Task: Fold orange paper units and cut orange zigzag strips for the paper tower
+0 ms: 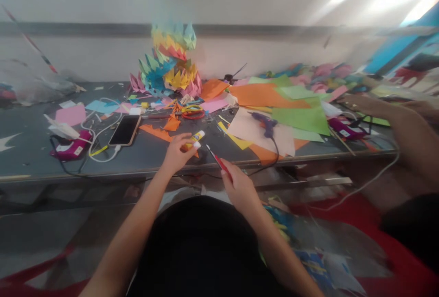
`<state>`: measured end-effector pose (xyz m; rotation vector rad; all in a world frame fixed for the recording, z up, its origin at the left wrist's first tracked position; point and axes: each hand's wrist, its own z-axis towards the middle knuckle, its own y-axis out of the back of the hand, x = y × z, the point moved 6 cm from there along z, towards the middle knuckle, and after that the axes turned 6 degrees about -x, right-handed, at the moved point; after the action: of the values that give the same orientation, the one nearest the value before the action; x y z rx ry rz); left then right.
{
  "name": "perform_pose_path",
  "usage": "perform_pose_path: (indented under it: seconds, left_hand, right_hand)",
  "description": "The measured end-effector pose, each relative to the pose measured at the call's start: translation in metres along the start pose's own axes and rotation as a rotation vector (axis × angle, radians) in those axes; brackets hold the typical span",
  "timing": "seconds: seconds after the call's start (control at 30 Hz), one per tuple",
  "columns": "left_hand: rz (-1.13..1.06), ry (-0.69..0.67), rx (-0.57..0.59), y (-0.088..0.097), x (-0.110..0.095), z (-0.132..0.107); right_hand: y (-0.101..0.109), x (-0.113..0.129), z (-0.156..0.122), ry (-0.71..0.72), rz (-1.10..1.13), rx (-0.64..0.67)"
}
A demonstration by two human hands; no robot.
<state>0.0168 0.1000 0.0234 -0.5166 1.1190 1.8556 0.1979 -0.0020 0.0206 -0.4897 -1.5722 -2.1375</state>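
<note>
My left hand [178,152] is closed round a small yellow glue stick [198,137] with white ends, held just above the table's front edge. My right hand [240,186] grips a slim red-handled tool [222,164]; its narrow, pale metallic tip points up and left toward the glue stick, apart from it. Whether it is a knife or another tool I cannot tell. An orange paper strip with a jagged edge [156,132] lies behind my left hand. Further back stands a multicoloured model of folded paper points [168,70]. Yellow-handled scissors [192,112] lie before it.
A glue gun [265,124] rests on paper sheets to the right, its cord hanging over the table edge. A phone [125,130] is plugged in at left, near a magenta power strip [73,146]. Another person's arm [408,125] reaches in from the right, by a second magenta strip [348,128].
</note>
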Motion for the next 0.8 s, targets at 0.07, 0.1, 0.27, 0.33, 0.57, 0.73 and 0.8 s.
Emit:
perform_pose_path:
  seconds: [0.07,0.1,0.27,0.33,0.57,0.73,0.8]
  left_hand:
    - [-0.069,0.059,-0.020,0.003,0.005,0.001]
    - [-0.099,0.084,-0.027,0.003,0.007,0.001]
    - [-0.161,0.109,-0.052,0.003,0.010,0.001]
    - [-0.172,0.107,-0.060,0.003,0.010,0.001]
    - [-0.183,0.035,0.013,0.001,0.006,0.002]
    - [-0.124,-0.017,0.045,-0.001,0.004,0.002]
    - [-0.042,-0.019,-0.016,-0.003,0.007,0.003]
  right_hand:
    - [0.010,-0.005,0.009,-0.001,-0.048,-0.071]
    - [0.014,-0.008,0.017,-0.009,-0.089,-0.101]
    - [0.011,-0.019,0.069,0.013,-0.287,-0.138]
    - [0.002,-0.016,0.084,0.062,-0.331,-0.153]
    - [-0.022,0.031,0.074,0.386,0.151,-0.239]
    - [-0.031,0.044,0.071,0.434,0.359,-0.236]
    - [-0.030,0.033,0.077,0.366,0.424,-0.269]
